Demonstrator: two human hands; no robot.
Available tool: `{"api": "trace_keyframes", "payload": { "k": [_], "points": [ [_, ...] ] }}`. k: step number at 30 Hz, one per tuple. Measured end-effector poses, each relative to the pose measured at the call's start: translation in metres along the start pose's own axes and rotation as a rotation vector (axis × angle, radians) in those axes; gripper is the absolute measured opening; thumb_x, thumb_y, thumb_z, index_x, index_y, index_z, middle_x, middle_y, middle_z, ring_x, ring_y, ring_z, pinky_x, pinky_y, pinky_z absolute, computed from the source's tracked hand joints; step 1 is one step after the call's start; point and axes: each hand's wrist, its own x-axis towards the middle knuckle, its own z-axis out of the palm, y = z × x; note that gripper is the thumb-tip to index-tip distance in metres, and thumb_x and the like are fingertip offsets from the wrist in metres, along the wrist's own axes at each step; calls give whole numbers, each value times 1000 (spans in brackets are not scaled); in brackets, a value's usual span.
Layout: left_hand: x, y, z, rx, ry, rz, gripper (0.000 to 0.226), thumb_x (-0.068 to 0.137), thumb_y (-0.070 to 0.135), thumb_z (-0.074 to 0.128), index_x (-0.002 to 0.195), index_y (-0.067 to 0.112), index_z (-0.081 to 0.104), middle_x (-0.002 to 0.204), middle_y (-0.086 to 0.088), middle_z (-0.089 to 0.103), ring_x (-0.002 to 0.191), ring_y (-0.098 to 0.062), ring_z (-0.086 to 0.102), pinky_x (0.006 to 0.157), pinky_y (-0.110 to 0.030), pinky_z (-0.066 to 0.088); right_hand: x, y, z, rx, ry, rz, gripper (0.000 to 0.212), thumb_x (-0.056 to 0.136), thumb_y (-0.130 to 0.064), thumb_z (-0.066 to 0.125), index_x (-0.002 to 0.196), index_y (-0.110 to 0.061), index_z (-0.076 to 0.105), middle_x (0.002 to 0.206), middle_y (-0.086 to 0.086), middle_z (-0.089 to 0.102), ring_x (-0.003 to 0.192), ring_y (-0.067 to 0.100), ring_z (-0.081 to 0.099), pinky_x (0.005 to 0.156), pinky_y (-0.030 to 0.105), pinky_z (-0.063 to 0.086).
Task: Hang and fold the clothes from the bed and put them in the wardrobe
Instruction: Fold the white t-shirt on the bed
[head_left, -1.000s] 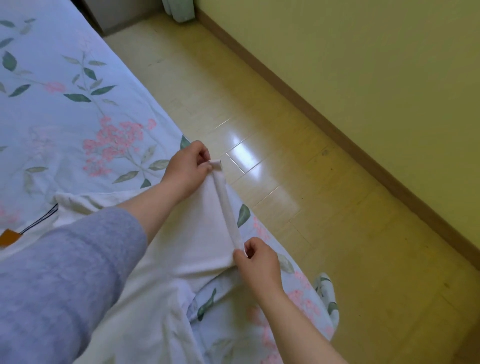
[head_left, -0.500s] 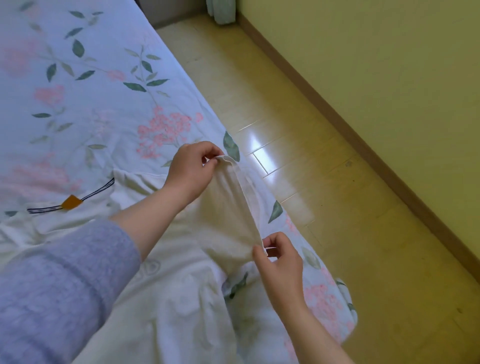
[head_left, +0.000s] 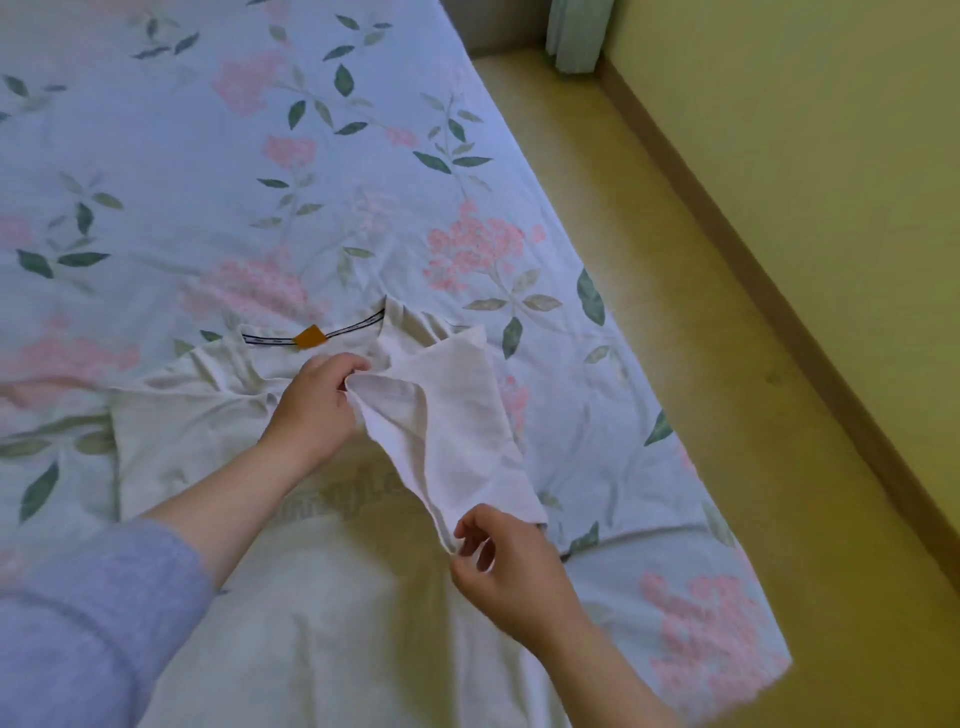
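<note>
A white T-shirt (head_left: 322, 613) lies spread on the bed (head_left: 208, 156), its collar with an orange tag (head_left: 308, 335) pointing away from me. Its right sleeve (head_left: 457, 415) is folded inward over the shirt's body. My left hand (head_left: 317, 402) pinches the sleeve's upper corner near the collar. The lower corner of the same sleeve is pinched between the fingertips of my right hand (head_left: 501, 564). A grey-blue sweater sleeve covers my left forearm.
The bed wears a pale blue floral cover and its right edge runs diagonally beside a strip of wooden floor (head_left: 701, 364). A yellow wall (head_left: 831, 156) with a brown skirting board bounds the floor. A green curtain hem (head_left: 576, 36) hangs in the far corner.
Both hands carried the sleeve from the bed's edge inward and laid it over the shirt. The view swung left, bringing the collar and tag into sight.
</note>
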Motion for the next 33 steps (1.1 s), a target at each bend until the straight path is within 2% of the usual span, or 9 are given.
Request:
{"api": "trace_keyframes", "payload": {
  "k": [3, 7, 11, 16, 18, 20, 25, 30, 33],
  "points": [
    [-16, -35, -3, 57, -72, -145, 50, 88, -2, 43, 135, 15, 48, 138, -9, 41, 124, -25, 44, 100, -32, 37, 7, -3, 17, -131, -77, 2, 19, 83, -35, 57, 101, -30, 64, 89, -14, 64, 77, 2, 55, 72, 22, 48],
    [-45, -63, 13, -33, -38, -232, 18, 91, 22, 54, 108, 16, 58, 108, -2, 57, 97, -22, 57, 78, -29, 41, 8, 2, 39, -281, 101, 28, 18, 87, -23, 56, 104, -25, 62, 98, -9, 58, 93, 12, 53, 76, 29, 46],
    [-59, -66, 42, -264, -23, -393, 30, 84, 39, 69, 97, 13, 60, 90, -3, 65, 85, -25, 64, 73, -32, 52, 2, 13, 50, -463, 326, 117, 43, 73, 1, 61, 114, -11, 60, 111, 8, 55, 103, 30, 49, 79, 35, 44],
    [-45, -55, 65, -438, -66, -579, 49, 77, 54, 72, 63, 9, 57, 63, -4, 61, 63, -25, 62, 72, -38, 56, 10, 21, 45, -72, 282, 349, 34, 86, -25, 67, 117, -18, 54, 103, 0, 61, 94, 24, 59, 74, 37, 48],
    [-41, -54, 74, -489, -39, -639, 43, 77, 48, 75, 71, 6, 66, 73, -6, 69, 71, -25, 67, 74, -37, 59, 15, 21, 44, 18, 253, 378, 11, 88, -28, 63, 93, -20, 59, 78, -4, 62, 76, 21, 59, 68, 38, 48],
    [-38, -55, 80, -473, -24, -653, 35, 82, 38, 73, 86, 3, 70, 86, -12, 72, 80, -29, 68, 79, -40, 58, 18, 26, 40, 50, 323, 361, 11, 87, -23, 63, 79, -19, 55, 66, -5, 57, 67, 20, 54, 61, 36, 43],
    [-48, -84, 77, -389, 115, -639, 21, 93, 21, 57, 104, 5, 64, 108, -15, 66, 99, -35, 62, 86, -38, 51, 15, 44, 35, -17, 359, 391, 20, 76, -4, 57, 86, -19, 48, 77, 2, 57, 72, 25, 53, 58, 34, 36],
    [-64, -99, 86, -267, 52, -672, 27, 94, 22, 55, 112, 2, 56, 114, -19, 62, 94, -32, 56, 75, -34, 43, 12, 48, 35, 40, 170, 508, 24, 78, -43, 66, 72, -21, 56, 63, -10, 58, 63, 14, 55, 56, 28, 37],
    [-68, -87, 85, -255, 89, -665, 43, 90, 28, 64, 117, 1, 44, 120, -19, 55, 96, -32, 52, 75, -35, 40, 4, 51, 32, 271, 137, 446, 42, 84, -38, 69, 62, -15, 42, 51, -11, 37, 51, 11, 36, 50, 22, 29]
  ]
}}
